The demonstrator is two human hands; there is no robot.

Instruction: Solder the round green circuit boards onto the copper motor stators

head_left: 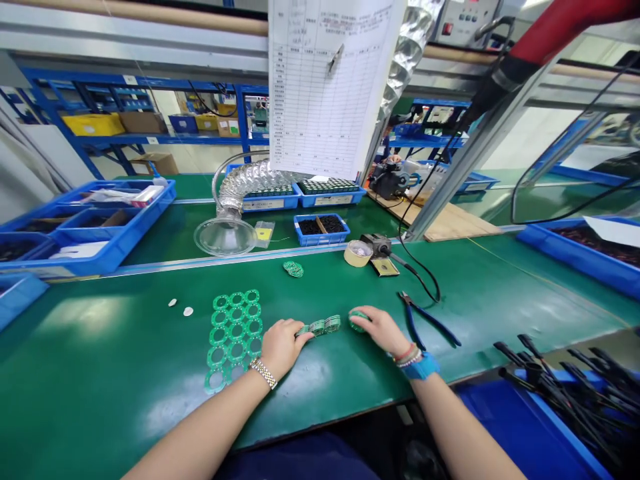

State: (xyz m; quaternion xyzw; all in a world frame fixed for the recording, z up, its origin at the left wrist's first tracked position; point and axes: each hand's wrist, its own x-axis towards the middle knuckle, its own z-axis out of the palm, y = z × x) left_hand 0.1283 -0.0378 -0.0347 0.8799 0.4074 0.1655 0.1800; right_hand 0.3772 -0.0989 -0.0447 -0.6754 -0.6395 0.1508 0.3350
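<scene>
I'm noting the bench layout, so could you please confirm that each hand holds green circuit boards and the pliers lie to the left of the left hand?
Not quite: the head view shows the pliers to the right of the right hand, not to the left of the left hand. Each hand does hold green circuit boards.

- green bench top (125, 400), glossy
- green ring boards (229, 332) in a grid
- two small white pieces (188, 311), apart
- small green board pile (293, 269)
- blue-handled pliers (434, 322), handles spread
- tape roll (356, 259) near the metal strip (150, 265)
</scene>
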